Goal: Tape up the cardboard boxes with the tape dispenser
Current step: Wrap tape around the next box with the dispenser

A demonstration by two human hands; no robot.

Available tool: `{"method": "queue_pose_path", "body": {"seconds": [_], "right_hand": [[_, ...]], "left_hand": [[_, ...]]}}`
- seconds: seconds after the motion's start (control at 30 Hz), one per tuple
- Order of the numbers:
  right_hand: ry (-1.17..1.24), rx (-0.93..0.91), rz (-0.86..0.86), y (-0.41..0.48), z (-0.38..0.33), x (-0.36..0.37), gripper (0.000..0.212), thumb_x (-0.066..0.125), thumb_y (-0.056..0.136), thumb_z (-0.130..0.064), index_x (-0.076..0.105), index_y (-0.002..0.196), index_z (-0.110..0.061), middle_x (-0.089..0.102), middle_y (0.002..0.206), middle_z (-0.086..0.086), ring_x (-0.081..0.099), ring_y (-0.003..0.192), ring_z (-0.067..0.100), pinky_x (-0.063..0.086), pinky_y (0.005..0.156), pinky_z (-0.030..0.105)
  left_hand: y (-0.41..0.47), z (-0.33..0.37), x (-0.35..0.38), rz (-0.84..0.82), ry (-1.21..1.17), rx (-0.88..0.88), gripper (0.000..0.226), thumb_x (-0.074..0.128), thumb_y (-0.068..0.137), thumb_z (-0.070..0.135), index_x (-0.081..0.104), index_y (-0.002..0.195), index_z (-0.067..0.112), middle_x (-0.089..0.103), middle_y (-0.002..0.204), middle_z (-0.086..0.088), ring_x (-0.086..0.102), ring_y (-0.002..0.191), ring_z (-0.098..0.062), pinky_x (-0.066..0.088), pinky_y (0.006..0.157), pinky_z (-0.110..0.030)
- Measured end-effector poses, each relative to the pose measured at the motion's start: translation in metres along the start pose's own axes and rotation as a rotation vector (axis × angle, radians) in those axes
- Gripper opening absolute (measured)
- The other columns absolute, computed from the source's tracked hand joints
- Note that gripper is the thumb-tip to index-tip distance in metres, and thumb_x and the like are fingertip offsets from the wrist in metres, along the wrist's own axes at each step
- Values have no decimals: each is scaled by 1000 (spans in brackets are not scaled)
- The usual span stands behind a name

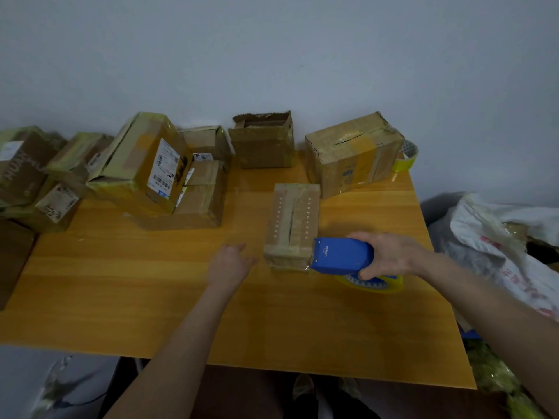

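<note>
A small taped cardboard box (292, 223) lies on the orange table (151, 282), its long side running away from me. My right hand (390, 252) grips the blue tape dispenser (343, 256), whose front edge touches the box's near right corner. A yellow tape roll (373, 284) shows under the dispenser. My left hand (231, 263) hovers just left of the box with relaxed fingers, holding nothing.
Several taped boxes (145, 167) pile up at the back left. An open-topped box (263, 142) and a larger taped box (352, 154) stand along the wall, with a spare tape roll (406, 157) behind. White bags (499, 237) lie right of the table.
</note>
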State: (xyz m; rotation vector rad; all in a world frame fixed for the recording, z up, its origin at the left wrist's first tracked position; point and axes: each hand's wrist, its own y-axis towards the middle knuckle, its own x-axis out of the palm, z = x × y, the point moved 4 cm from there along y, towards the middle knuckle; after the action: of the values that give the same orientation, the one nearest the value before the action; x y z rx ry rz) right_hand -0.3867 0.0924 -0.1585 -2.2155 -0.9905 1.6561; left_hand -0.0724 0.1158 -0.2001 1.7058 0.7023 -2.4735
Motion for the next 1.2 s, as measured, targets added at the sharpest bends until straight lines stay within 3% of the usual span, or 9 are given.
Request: {"method": "queue_pose_path", "body": {"seconds": [0.07,0.17,0.23,0.27,0.33,0.47,0.73,0.93,1.2], "right_hand": [[-15,-9,19,-1,1,1,80,71,74,-43,30,143,-42,55,104,-13,54,95,14,51,78,33],[-35,-11,27,0,2,2,81,71,74,-46,29,143,-41,53,104,-14,54,95,14,52,78,34],[-39,-12,18,1,3,3,84,71,72,-55,28,143,-43,54,109,-14,55,100,16,52,81,36],[-46,-16,19,0,3,4,87,70,71,-62,26,144,-44,54,113,-14,55,104,17,52,83,37],[-98,-31,50,-1,2,6,93,66,70,-72,20,146,-47,55,121,-12,55,110,18,50,82,36],[-138,-54,120,-6,6,8,89,63,75,-65,12,147,-51,58,118,-9,55,103,18,47,74,32],[-30,-32,53,-25,25,2,88,70,76,-53,16,147,-50,54,110,-13,52,96,14,50,81,34],[-201,29,-51,-15,13,-6,83,64,76,-55,17,145,-52,50,96,-15,53,93,15,47,69,29],[-191,56,-200,18,-12,-12,78,67,71,-52,30,140,-50,57,107,-10,56,95,18,46,69,31]], "left_hand": [[-5,-3,-10,72,102,15,44,53,97,36,52,137,17,49,137,-8,58,109,-25,52,85,-36],[-31,28,-17,267,28,421,36,51,98,22,55,133,15,53,136,-4,53,120,-22,48,89,-33],[-50,56,-4,177,69,676,45,45,100,21,41,144,21,35,152,4,33,139,-15,34,110,-34],[-55,66,7,89,150,736,52,40,101,22,25,150,24,14,156,9,12,145,-10,16,119,-33],[-54,72,29,-35,321,750,61,33,102,23,-3,152,24,-15,152,12,-16,143,-8,-9,119,-31],[-48,64,42,-60,420,715,69,34,100,28,-19,145,28,-23,154,7,-24,141,-11,-12,119,-34],[-50,64,42,-75,450,717,76,40,98,26,-19,146,26,-22,156,7,-18,145,-12,-11,119,-33],[-49,66,41,-88,422,712,75,40,98,27,-13,151,26,-22,155,9,-18,145,-11,-11,119,-32],[-47,66,40,-73,386,719,75,43,98,26,-11,151,27,-19,156,9,-18,144,-9,-14,116,-29]]}}
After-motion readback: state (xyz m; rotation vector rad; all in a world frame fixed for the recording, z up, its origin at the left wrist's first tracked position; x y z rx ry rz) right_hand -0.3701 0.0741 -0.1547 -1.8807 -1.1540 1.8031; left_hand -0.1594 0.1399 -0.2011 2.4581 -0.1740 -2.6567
